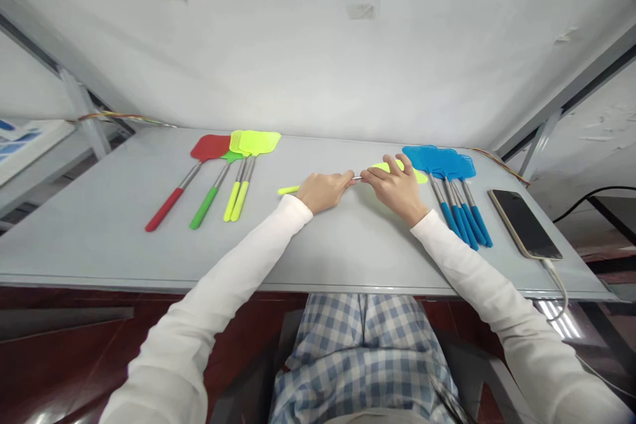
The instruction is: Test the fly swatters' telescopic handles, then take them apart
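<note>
Left hand [322, 191]; right hand [395, 189] nearly touching

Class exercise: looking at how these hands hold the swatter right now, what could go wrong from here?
The thin metal shaft of the yellow fly swatter, held between the left hand and right hand, might bend if forced. The right hand sits close to the blue fly swatters, so it could knock them out of line. The phone lies near the table's edge, and its cable hangs over, so a sleeve might snag it.

No readable text, blue printing [20, 139] on a white box [34, 149] at far left, too small to read
</note>
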`<state>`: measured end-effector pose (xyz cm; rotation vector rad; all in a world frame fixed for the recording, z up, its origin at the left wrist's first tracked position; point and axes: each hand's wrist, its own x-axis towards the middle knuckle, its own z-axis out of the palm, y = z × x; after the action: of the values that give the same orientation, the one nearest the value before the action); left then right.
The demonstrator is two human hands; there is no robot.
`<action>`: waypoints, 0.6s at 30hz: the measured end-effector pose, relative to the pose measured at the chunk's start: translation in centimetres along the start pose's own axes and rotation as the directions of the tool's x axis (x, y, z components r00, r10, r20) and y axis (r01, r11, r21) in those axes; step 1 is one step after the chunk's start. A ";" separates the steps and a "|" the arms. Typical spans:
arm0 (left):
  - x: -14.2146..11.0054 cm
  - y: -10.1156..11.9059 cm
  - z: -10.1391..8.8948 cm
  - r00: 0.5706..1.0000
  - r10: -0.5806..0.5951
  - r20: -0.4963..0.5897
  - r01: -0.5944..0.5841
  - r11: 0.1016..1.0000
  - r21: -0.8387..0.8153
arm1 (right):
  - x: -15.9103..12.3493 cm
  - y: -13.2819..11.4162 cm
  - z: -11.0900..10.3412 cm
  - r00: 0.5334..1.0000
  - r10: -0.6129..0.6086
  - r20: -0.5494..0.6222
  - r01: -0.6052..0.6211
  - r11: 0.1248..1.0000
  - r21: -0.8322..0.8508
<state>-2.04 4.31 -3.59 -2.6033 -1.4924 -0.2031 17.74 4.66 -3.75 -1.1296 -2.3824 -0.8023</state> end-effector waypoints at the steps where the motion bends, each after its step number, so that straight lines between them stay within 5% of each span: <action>1: 0.0 0.0 0.0 1.000 -0.007 0.003 0.007 1.000 -0.014 | 0.0 0.0 0.1 1.000 -0.005 -0.008 0.005 1.000 -0.005; 5: -0.1 -0.8 0.0 0.998 -0.049 0.030 0.053 0.990 -0.130 | -0.4 1.1 0.3 0.999 -0.003 -0.050 0.000 0.999 -0.043; 12: -0.7 -6.3 -0.2 0.993 -0.003 0.118 0.063 0.857 -0.511 | -1.1 4.9 0.8 0.987 0.156 -0.050 -0.159 0.985 -0.069; 18: -1.0 -6.5 -0.4 0.993 -0.095 0.075 0.116 0.921 -0.372 | -0.7 4.5 0.1 0.984 0.169 -0.047 -0.173 0.980 -0.099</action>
<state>-8.20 6.69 -3.01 -2.8357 -1.7696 -0.4767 21.74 6.62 -2.71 -1.3273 -2.1983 -0.8874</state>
